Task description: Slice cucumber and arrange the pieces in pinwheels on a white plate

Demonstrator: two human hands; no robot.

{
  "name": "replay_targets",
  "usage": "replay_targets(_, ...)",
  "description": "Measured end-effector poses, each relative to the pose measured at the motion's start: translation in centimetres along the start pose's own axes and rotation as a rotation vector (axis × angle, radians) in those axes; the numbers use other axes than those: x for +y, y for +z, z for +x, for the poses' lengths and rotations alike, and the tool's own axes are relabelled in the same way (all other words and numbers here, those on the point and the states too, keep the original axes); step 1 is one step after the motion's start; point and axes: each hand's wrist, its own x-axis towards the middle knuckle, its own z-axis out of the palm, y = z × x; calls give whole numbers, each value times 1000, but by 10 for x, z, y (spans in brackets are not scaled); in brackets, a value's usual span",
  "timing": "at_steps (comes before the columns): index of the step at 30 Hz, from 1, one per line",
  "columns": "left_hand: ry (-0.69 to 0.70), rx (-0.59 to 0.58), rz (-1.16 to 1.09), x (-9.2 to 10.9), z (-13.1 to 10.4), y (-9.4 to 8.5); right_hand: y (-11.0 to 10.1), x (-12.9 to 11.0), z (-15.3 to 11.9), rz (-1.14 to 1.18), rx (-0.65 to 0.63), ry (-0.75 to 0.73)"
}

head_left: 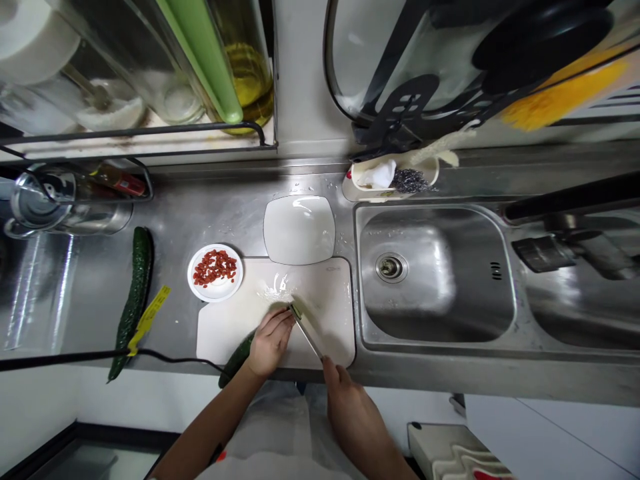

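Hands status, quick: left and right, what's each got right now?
Left hand: closed over the cucumber on the cutting board.
Right hand: closed, holding the kitchen knife by its handle.

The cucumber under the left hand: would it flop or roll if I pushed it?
The cucumber probably wouldn't flop, since its thick end juts past the cutting board with no bend showing. It might roll a little, because its side looks rounded.

- A stainless-steel counter (170, 213) ran along a pale wall (303, 87).
- A black-railed shelf (150, 133) stood at the upper left.
- Two sink basins (450, 280) lay at right, light gleaming on the steel.
- White cabinet fronts (560, 433) showed below the counter.
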Motion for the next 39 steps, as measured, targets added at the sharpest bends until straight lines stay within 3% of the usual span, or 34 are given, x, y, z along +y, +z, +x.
replay_targets(25, 38, 16, 28, -2, 1, 0, -7, -3, 11, 35, 45, -31)
replay_targets(39, 31, 2, 34, -3, -1, 1, -17, -7, 15, 47, 0, -13)
